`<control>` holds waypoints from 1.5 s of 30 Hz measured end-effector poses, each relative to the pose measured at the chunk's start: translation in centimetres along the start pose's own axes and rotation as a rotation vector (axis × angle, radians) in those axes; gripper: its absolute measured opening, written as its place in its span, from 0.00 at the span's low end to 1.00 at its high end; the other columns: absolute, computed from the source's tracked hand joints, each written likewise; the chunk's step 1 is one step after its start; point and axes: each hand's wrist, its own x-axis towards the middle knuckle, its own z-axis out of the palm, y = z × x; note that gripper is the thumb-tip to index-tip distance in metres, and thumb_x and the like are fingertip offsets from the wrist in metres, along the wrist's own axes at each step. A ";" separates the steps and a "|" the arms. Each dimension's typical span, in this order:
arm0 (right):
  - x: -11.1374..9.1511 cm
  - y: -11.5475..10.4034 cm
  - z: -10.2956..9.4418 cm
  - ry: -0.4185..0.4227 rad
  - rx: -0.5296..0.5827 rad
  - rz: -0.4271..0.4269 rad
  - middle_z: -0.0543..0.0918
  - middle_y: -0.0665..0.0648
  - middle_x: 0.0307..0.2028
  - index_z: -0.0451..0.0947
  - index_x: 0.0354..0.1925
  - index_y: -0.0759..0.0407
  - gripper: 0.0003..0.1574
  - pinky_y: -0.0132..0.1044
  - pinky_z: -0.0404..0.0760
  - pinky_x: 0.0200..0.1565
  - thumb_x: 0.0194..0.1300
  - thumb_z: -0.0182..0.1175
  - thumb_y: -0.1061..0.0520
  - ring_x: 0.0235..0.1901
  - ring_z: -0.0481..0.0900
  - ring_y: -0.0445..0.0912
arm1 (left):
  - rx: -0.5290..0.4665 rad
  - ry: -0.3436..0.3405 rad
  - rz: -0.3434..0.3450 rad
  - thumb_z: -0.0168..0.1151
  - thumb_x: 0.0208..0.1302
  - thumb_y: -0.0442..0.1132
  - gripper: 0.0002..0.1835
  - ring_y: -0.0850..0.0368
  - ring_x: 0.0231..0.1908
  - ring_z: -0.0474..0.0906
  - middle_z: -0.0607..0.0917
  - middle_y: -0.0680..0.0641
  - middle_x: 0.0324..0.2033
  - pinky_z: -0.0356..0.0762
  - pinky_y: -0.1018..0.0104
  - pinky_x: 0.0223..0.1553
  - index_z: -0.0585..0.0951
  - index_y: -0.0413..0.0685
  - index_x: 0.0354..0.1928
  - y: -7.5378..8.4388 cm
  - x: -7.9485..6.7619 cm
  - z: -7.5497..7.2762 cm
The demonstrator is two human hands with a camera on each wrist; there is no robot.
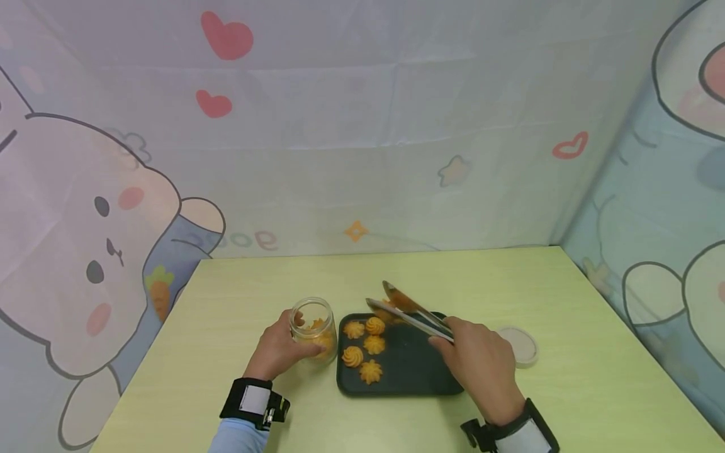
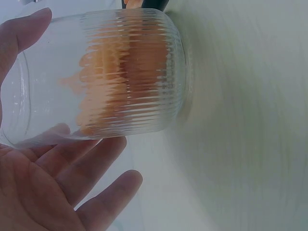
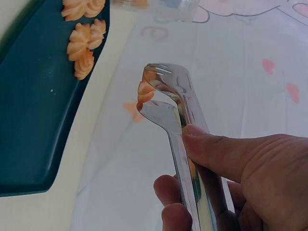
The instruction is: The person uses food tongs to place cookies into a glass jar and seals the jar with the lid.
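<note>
My left hand [image 1: 277, 349] grips a ribbed clear glass jar [image 2: 137, 72], thumb on one side and fingers on the other. Piped cookies [image 2: 103, 82] fill its lower part, and its mouth is uncovered. In my right hand [image 1: 481, 358] are metal tongs [image 3: 180, 120], squeezed between thumb and fingers. Their tips pinch one small swirled cookie [image 3: 146, 91], raised over the far edge of a dark tray [image 1: 416, 368]. On the tray's left half lie several golden cookies [image 1: 370, 371], while its right half is bare. The jar stands close beside the tray's left edge.
A round whitish lid [image 1: 518, 346] lies right of the tray, partly behind my right hand. The pale yellow-green table [image 1: 238, 296] ends at a printed cloth backdrop [image 1: 340, 126] at the back, with more cloth at both sides.
</note>
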 end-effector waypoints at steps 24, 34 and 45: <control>2.2 -6.6 -1.2 0.047 -0.026 -0.171 0.78 0.48 0.16 0.79 0.26 0.50 0.14 0.38 0.64 0.10 0.51 0.70 0.44 0.13 0.69 0.43 | -0.006 0.000 0.000 0.76 0.38 0.56 0.43 0.45 0.44 0.78 0.83 0.36 0.47 0.77 0.47 0.43 0.72 0.39 0.55 -0.3 0.1 -0.1; 2.5 -8.7 -0.6 0.040 -0.006 -0.243 0.75 0.45 0.15 0.79 0.25 0.49 0.14 0.35 0.62 0.10 0.50 0.71 0.43 0.12 0.66 0.40 | -0.028 -0.006 -0.017 0.76 0.37 0.57 0.47 0.46 0.45 0.78 0.83 0.37 0.48 0.77 0.47 0.44 0.70 0.40 0.58 -0.2 0.2 0.0; 2.4 -8.9 0.3 0.040 -0.028 -0.256 0.75 0.46 0.15 0.79 0.25 0.50 0.15 0.33 0.60 0.10 0.49 0.71 0.43 0.11 0.65 0.40 | -0.021 -0.009 -0.014 0.77 0.37 0.57 0.50 0.46 0.44 0.78 0.83 0.37 0.48 0.77 0.47 0.44 0.68 0.38 0.61 0.2 0.0 -0.2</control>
